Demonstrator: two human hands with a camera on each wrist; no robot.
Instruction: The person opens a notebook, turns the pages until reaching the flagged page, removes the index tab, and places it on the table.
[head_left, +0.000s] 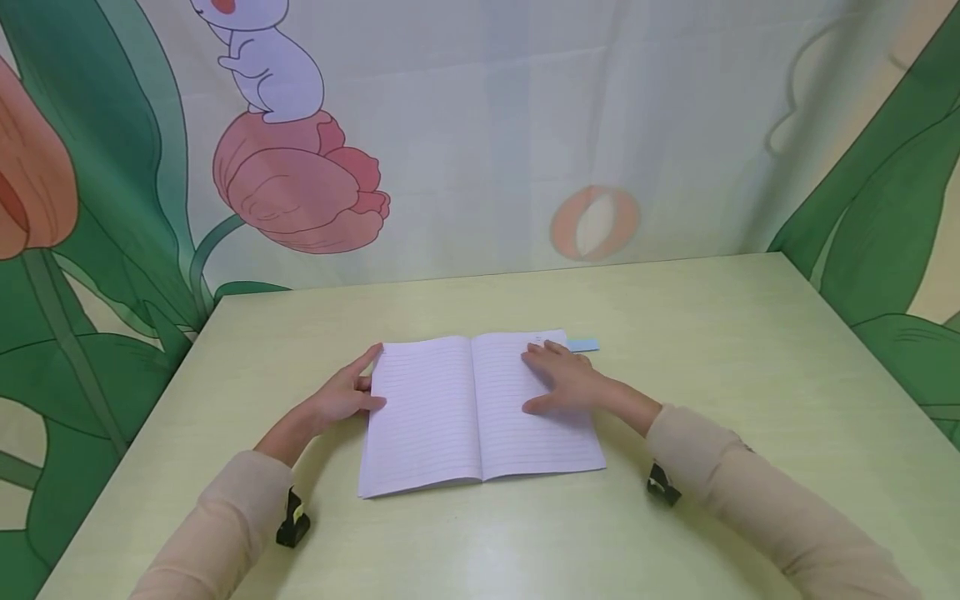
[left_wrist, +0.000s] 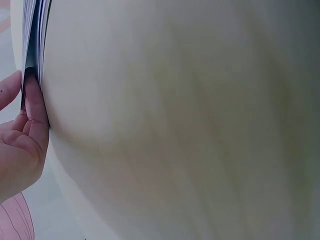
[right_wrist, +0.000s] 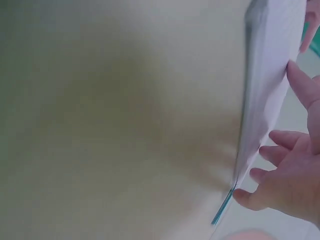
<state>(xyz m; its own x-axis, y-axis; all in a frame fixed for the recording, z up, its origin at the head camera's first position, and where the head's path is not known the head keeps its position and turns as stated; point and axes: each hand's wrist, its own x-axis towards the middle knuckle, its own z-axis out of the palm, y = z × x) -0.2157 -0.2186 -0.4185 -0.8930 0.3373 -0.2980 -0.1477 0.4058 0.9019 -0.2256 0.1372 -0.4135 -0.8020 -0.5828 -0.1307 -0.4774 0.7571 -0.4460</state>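
An open notebook (head_left: 427,417) with lined pages lies on the table. My left hand (head_left: 347,395) holds its left edge, thumb over the page. In the left wrist view, fingers of the left hand (left_wrist: 25,135) reach in between the sheets at that edge. My right hand (head_left: 566,379) rests on the right-hand page with its fingers spread. Seen from the right wrist, the right hand's fingertips (right_wrist: 295,70) touch the paper. A light blue strip (head_left: 583,344) sticks out past the notebook's upper right edge; the rest of it is hidden.
The pale table (head_left: 480,550) extends around the notebook on all sides. Behind it hangs a printed cloth (head_left: 465,167) with flowers and a white animal. Dark devices sit at the left wrist (head_left: 292,521) and right wrist (head_left: 663,486).
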